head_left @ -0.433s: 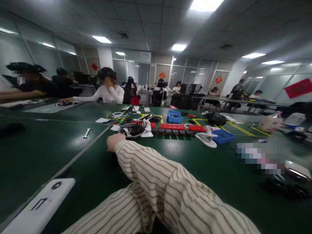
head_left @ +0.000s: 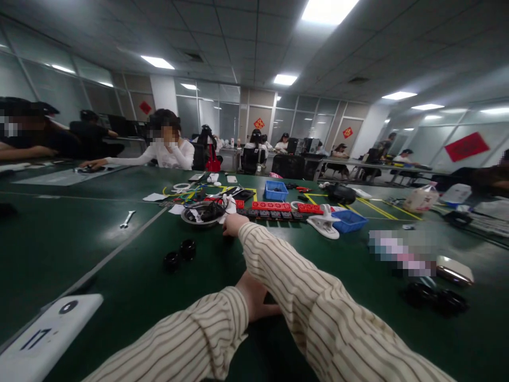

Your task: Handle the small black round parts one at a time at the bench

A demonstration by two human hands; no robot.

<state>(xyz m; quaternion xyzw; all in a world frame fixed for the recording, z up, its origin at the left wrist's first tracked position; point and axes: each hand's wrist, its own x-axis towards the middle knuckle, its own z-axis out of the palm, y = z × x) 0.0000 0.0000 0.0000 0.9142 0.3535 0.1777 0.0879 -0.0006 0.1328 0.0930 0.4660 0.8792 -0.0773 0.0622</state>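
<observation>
My right hand (head_left: 233, 223), in a striped sleeve, reaches out over the green table (head_left: 119, 286). It ends beside a metal bowl (head_left: 191, 217) of dark parts and a white piece (head_left: 229, 204). Its fingers are turned away from me, so I cannot tell if they hold anything. My left hand (head_left: 254, 298) rests on the table close to me, with its fingers hidden under the right sleeve. Two small black round parts (head_left: 181, 254) lie on the table left of my right arm, touched by neither hand.
A row of red and black blocks (head_left: 278, 209), two blue bins (head_left: 349, 220), a white clamp-like tool (head_left: 324, 225) and a spanner (head_left: 127, 218) lie farther out. A white device marked 17 (head_left: 47, 334) sits near left. Black parts (head_left: 433, 300) lie to the right. Other people sit at the far side.
My right hand has moved right and farther out, from the black round parts to beside the bowl. The two black parts now show. My left hand has come into view.
</observation>
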